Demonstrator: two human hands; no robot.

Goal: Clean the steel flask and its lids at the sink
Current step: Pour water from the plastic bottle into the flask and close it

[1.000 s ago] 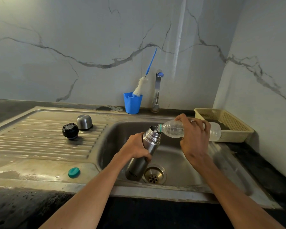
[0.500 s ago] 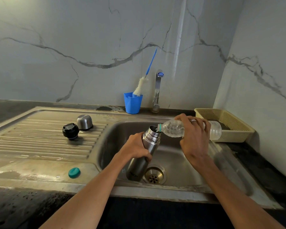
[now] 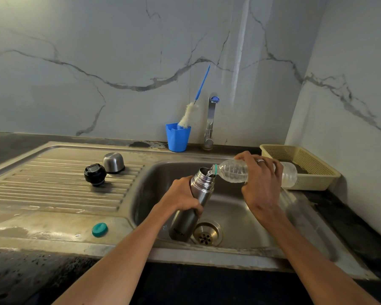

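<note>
steel flask [image 3: 193, 208] gripped by left fingers [image 3: 197, 209]; right fingers [image 3: 246, 158] tip water bottle [image 3: 235, 171] into it

drainboard: 2 lids [image 3: 107, 170] at back | front: teal cap [image 3: 99, 229]

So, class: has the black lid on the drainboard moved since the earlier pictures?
No. The black lid sits in the same spot beside the steel cap on the drainboard ridges.

Centre frame: left hand [image 3: 182, 195] grips tilted steel flask [image 3: 193, 205] over sink [image 3: 273, 227]; right hand [image 3: 262, 183] holds plastic bottle [image 3: 235, 171], mouth at flask opening.
</note>
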